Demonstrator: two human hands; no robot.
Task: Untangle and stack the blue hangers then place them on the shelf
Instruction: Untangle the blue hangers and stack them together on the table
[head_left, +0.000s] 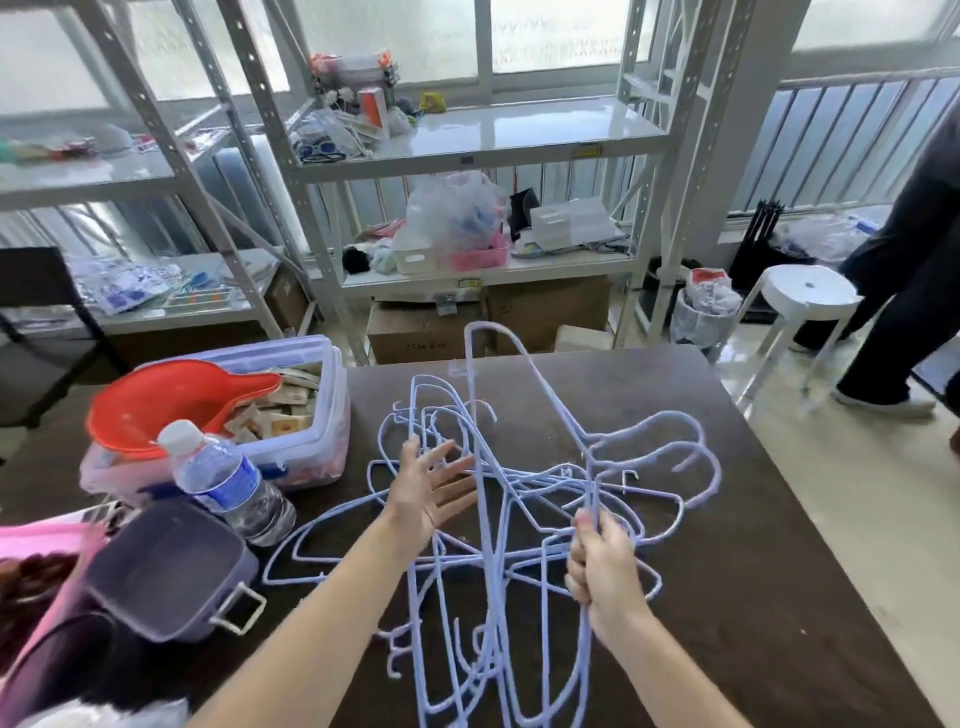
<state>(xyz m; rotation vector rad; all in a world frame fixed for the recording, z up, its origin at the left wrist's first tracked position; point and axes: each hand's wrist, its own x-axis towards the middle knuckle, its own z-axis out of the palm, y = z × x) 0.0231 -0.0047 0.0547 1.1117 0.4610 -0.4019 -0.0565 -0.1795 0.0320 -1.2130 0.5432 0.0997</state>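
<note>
A tangle of pale blue wire hangers (519, 499) is spread over the middle of the dark brown table (753, 597), and an exact count cannot be made: the wires cross too often, though well over six hooks can be picked out. Two bare hands are seen above the heap. The right hand (605, 561) is closed in a fist around a bunch of wires near the centre of the tangle, and several hangers are drawn up from that grip, one tall loop (493, 332) being lifted clear above the table's far edge. The left hand (431, 488) is held open, palm turned up and fingers spread, just at the left side of the lifted wires; nothing is clasped in it, though the fingertips appear to brush a wire.

On the table's left side one clear plastic storage box (317, 436) is seen, with one orange scoop (171, 400) laid across it. One water bottle (223, 478) is lying against the box, and one grey lidded container (171, 571) is set in front. Behind the table two white metal shelving units (467, 150) are visible, cluttered with bags and bins. One white stool (808, 293) is placed at the right, beside the legs of a second person (904, 291).
</note>
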